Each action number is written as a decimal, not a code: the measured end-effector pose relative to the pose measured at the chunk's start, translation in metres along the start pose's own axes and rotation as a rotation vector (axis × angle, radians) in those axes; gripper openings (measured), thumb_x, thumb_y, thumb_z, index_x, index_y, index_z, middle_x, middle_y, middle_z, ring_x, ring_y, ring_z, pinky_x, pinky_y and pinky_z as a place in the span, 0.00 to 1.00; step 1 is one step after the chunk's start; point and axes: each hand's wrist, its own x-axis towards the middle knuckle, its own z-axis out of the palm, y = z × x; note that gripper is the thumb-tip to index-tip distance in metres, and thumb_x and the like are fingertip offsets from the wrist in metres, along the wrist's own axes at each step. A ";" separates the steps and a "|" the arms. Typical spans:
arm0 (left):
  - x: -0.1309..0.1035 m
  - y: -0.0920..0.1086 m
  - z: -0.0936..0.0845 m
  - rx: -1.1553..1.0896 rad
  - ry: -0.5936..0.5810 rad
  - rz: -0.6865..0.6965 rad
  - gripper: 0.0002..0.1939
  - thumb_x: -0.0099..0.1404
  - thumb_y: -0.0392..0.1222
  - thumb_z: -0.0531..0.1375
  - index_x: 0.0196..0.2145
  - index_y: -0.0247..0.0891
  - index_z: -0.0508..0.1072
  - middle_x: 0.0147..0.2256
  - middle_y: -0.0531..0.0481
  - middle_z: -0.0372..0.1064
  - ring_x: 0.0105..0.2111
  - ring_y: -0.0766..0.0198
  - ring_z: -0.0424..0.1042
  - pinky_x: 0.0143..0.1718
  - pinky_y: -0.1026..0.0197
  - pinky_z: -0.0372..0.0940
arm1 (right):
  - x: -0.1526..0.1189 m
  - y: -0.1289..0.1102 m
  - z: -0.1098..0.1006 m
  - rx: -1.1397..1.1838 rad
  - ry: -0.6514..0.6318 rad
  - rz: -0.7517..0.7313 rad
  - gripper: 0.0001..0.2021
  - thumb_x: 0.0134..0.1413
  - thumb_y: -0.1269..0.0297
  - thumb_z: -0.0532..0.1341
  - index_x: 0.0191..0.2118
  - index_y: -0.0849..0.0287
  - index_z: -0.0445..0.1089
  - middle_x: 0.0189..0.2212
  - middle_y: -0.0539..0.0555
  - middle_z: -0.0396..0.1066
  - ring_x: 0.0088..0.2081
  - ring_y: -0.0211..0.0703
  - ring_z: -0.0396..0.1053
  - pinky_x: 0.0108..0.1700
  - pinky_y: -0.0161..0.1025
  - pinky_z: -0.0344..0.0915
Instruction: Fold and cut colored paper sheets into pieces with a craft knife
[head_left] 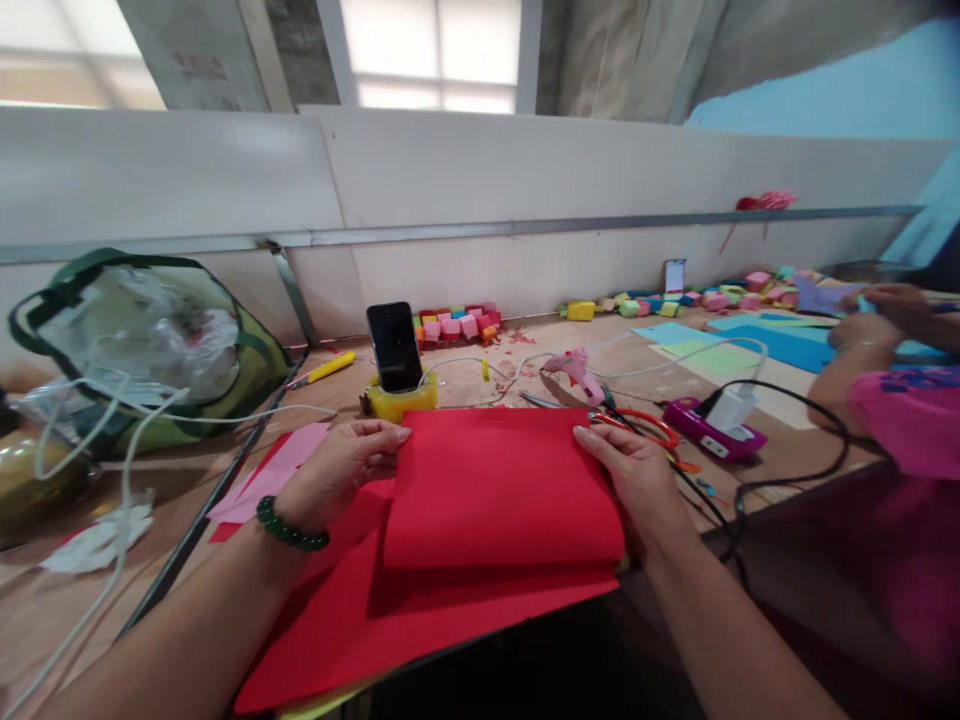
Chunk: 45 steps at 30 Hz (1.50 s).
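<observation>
A sheet of red paper [502, 490] is bent over on itself, its upper edge lifted and its near side curving down in a loose roll. My left hand [356, 460], with a dark green bead bracelet at the wrist, pinches the top left corner. On the other side my right hand [634, 470] grips the top right corner between thumb and fingers. Under the bent sheet lies more red paper [360, 620] reaching over the table's front edge, with a strip of yellow showing beneath it. Pink paper [277, 470] lies to the left of my left hand.
Behind the paper stand a phone [395, 345] on a yellow holder, a pink glue gun [577, 372], and orange-handled scissors [649, 425]. A yellow cutter [330, 367] and a bag [157, 340] are left. Cables run around a purple power strip [712, 430]. Another person's hands [877, 320] work at right.
</observation>
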 end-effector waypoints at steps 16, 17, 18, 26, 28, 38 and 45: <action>0.003 -0.001 -0.006 -0.042 -0.003 -0.038 0.13 0.39 0.33 0.74 0.22 0.33 0.75 0.20 0.54 0.71 0.19 0.73 0.67 0.20 0.72 0.62 | 0.001 0.004 -0.002 0.031 -0.023 0.001 0.15 0.27 0.56 0.77 0.24 0.57 0.77 0.21 0.49 0.76 0.21 0.38 0.70 0.25 0.34 0.65; 0.003 -0.001 -0.006 -0.036 0.001 -0.033 0.13 0.39 0.33 0.74 0.22 0.33 0.74 0.20 0.54 0.71 0.19 0.72 0.67 0.21 0.71 0.62 | 0.001 0.004 -0.001 0.030 -0.018 0.002 0.15 0.27 0.56 0.77 0.24 0.57 0.77 0.21 0.49 0.76 0.22 0.38 0.70 0.25 0.34 0.65; 0.003 -0.001 -0.006 -0.029 0.005 -0.024 0.13 0.40 0.33 0.74 0.23 0.33 0.74 0.21 0.54 0.71 0.19 0.72 0.67 0.21 0.71 0.62 | 0.001 0.004 -0.001 0.029 -0.014 0.004 0.15 0.27 0.57 0.77 0.24 0.58 0.77 0.21 0.49 0.76 0.22 0.39 0.70 0.25 0.35 0.65; 0.001 0.002 -0.003 -0.003 -0.017 0.021 0.13 0.43 0.37 0.73 0.23 0.32 0.73 0.22 0.52 0.71 0.20 0.71 0.66 0.24 0.69 0.60 | 0.004 0.003 -0.002 0.011 0.015 0.019 0.13 0.27 0.60 0.77 0.24 0.56 0.77 0.21 0.49 0.77 0.21 0.40 0.71 0.22 0.35 0.67; 0.000 0.003 -0.002 0.002 -0.010 0.025 0.12 0.43 0.37 0.72 0.23 0.33 0.73 0.22 0.52 0.71 0.20 0.71 0.66 0.24 0.68 0.60 | 0.006 0.004 -0.004 -0.017 0.012 0.004 0.13 0.27 0.60 0.77 0.24 0.55 0.77 0.22 0.50 0.77 0.22 0.42 0.72 0.22 0.37 0.68; 0.000 0.003 -0.003 0.007 -0.011 0.010 0.12 0.44 0.35 0.71 0.23 0.33 0.72 0.21 0.53 0.70 0.20 0.72 0.66 0.24 0.69 0.61 | 0.002 0.002 -0.001 -0.044 -0.022 -0.034 0.13 0.29 0.58 0.76 0.24 0.55 0.76 0.21 0.50 0.77 0.20 0.43 0.71 0.21 0.38 0.66; -0.006 0.011 -0.008 0.109 -0.018 0.019 0.18 0.41 0.39 0.74 0.25 0.35 0.69 0.20 0.58 0.66 0.19 0.72 0.64 0.21 0.71 0.59 | 0.001 0.000 0.003 -0.053 -0.070 -0.072 0.14 0.31 0.56 0.75 0.25 0.56 0.76 0.21 0.48 0.74 0.21 0.37 0.68 0.24 0.35 0.63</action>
